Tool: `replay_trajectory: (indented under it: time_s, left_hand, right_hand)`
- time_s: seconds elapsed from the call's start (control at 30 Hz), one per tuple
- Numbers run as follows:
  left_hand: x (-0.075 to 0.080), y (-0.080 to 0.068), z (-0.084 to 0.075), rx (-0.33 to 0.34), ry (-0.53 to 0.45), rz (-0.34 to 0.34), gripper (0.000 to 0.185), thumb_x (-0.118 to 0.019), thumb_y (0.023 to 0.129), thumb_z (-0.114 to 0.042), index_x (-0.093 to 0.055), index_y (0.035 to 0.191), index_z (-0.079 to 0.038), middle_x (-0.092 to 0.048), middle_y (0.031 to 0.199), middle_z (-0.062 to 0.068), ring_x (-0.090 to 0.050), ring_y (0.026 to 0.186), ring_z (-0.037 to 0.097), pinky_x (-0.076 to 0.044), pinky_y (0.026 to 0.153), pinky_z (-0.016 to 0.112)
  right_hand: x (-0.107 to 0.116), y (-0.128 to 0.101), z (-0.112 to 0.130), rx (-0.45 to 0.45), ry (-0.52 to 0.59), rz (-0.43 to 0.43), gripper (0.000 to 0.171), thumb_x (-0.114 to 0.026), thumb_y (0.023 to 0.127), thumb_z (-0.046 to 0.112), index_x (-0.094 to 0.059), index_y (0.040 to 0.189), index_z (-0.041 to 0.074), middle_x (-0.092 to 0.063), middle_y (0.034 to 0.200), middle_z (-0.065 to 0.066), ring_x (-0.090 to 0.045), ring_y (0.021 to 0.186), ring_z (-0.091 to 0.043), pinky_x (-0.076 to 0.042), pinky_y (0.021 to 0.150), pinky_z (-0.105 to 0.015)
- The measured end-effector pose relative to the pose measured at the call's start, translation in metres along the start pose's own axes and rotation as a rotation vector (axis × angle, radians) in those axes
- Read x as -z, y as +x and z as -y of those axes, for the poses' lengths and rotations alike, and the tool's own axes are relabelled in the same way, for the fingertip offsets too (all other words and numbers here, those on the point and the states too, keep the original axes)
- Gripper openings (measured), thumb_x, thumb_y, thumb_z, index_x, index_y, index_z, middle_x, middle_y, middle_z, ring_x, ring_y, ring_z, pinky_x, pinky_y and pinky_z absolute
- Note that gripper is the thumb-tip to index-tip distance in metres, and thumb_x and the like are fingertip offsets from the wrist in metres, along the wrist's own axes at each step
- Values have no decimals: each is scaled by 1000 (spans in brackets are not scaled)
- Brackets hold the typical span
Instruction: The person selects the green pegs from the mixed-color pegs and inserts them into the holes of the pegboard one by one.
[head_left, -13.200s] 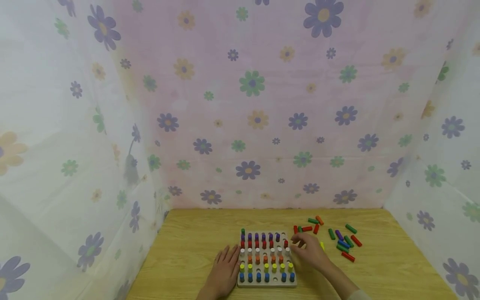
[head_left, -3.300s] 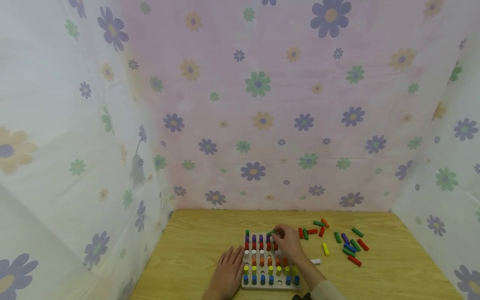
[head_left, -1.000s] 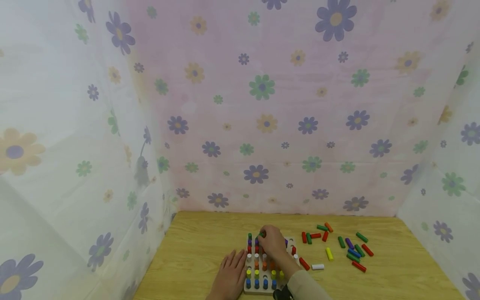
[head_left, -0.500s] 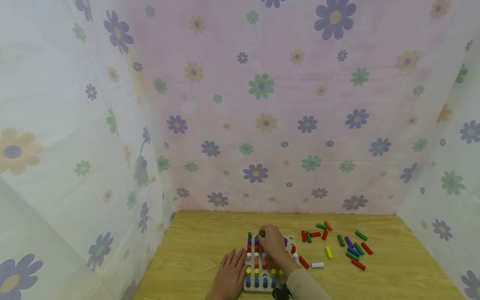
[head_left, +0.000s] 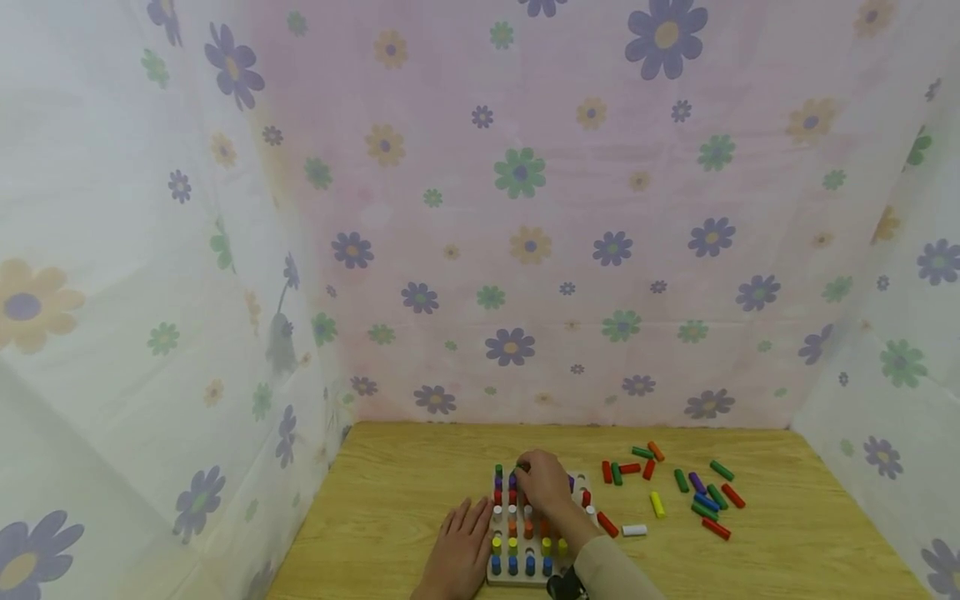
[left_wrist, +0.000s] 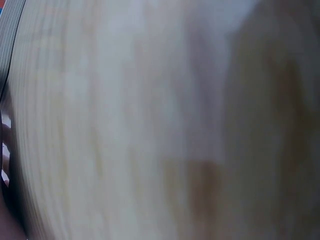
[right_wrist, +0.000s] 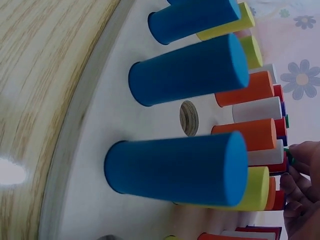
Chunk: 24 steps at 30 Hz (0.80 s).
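Note:
A pale pegboard (head_left: 504,582) stands on the table with upright pegs in rows of blue, yellow, orange, white, red and purple. My right hand (head_left: 547,485) reaches over its back rows and pinches a green peg (head_left: 521,467). In the right wrist view the fingertips hold that green peg (right_wrist: 288,154) beyond the blue pegs (right_wrist: 187,70). Whether the peg sits in a hole is hidden. Another green peg (head_left: 498,471) stands at the back left corner. My left hand (head_left: 457,552) lies flat, fingers straight, against the board's left side. The left wrist view is mostly blurred wood.
Loose pegs lie right of the board: a red peg (head_left: 607,523), a white peg (head_left: 634,530), a yellow peg (head_left: 657,505), an orange peg (head_left: 656,451), and several green, red, purple and blue ones. A floral curtain (head_left: 555,367) encloses the wooden table (head_left: 405,467).
From the board's right side, my right hand has come left over the back row with a green peg. Over the last second it has barely moved. The left hand stays beside the board.

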<state>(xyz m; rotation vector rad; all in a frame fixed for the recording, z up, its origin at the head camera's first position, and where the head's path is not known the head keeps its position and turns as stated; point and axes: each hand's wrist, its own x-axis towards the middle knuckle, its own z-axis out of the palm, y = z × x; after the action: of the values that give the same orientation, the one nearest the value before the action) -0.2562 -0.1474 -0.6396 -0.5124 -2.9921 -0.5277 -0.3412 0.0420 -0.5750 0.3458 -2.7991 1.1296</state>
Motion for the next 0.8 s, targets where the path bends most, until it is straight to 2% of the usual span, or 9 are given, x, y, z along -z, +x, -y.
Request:
replay_trajectory:
  time_s: [0.17, 0.47, 0.8]
  left_hand:
    - [1, 0, -1, 15, 5, 19, 58, -25, 112, -48, -45, 157, -16, -47, 158, 4, -36, 148, 36, -29, 118, 60]
    - [-2, 1, 0, 23, 7, 27, 58, -26, 112, -48, -45, 157, -17, -46, 158, 3, -36, 148, 36, -29, 119, 60]
    - [2, 0, -2, 41, 8, 53, 57, -29, 112, -48, -45, 157, -17, -45, 159, 2, -35, 149, 35, -28, 120, 59]
  right_hand:
    - [-2, -1, -1, 25, -25, -2, 17, -71, 97, 12, -77, 109, 1, -75, 96, -8, -70, 81, -22, -60, 70, -43]
    - [-9, 2, -7, 13, -41, -16, 17, -72, 97, 15, -78, 108, 5, -73, 90, -3, -65, 72, -13, -56, 61, -34]
    - [-13, 4, -8, 14, -67, -37, 14, -74, 95, 17, -80, 104, 9, -75, 90, -2, -67, 73, -13, -58, 63, -35]
